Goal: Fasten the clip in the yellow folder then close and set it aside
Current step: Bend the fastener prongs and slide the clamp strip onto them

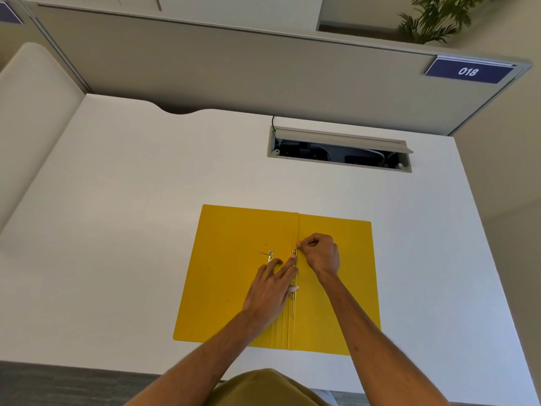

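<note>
The yellow folder (pixel 234 288) lies open and flat on the white desk (pixel 131 200), near its front edge. A gold metal clip strip (pixel 293 303) runs along the folder's spine. My left hand (pixel 270 288) rests flat on the strip, fingers spread and pressing down on it. My right hand (pixel 320 254) is at the strip's far end, thumb and forefinger pinched on a thin metal prong there. A second small metal piece (pixel 270 254) lies on the left flap just beyond my left fingertips.
An open cable hatch (pixel 339 149) with a raised lid is sunk into the desk behind the folder. A grey partition (pixel 234 68) with a blue "018" sign (pixel 468 71) bounds the far side. A beige cushioned panel (pixel 29 112) stands at left.
</note>
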Tool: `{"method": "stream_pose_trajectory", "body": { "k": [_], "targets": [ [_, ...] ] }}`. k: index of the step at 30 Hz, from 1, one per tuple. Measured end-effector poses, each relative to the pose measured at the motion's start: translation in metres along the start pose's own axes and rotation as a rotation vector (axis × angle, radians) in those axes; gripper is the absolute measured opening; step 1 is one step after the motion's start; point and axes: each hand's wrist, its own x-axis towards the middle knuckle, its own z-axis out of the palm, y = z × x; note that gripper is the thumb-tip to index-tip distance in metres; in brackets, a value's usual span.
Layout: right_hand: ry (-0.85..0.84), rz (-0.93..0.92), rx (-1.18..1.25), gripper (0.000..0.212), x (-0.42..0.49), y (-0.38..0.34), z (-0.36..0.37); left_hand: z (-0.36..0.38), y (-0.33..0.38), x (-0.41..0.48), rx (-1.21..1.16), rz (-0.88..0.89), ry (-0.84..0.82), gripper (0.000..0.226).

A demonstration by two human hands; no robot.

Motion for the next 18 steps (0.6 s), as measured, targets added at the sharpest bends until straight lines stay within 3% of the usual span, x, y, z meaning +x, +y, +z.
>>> {"method": "stream_pose_trajectory", "body": {
  "k": [8,18],
  "targets": [
    [-0.11,-0.158,0.038,0.017,0.0006,-0.0073,-0.0013,0.0004,-0.0018,-0.0017,-0.002,0.013,0.023,0.042],
    [-0.241,-0.192,-0.038,0.013,0.0016,-0.0042,-0.0079,0.0011,-0.0024,-0.0013,0.001,0.008,0.007,0.043]
  ]
}}
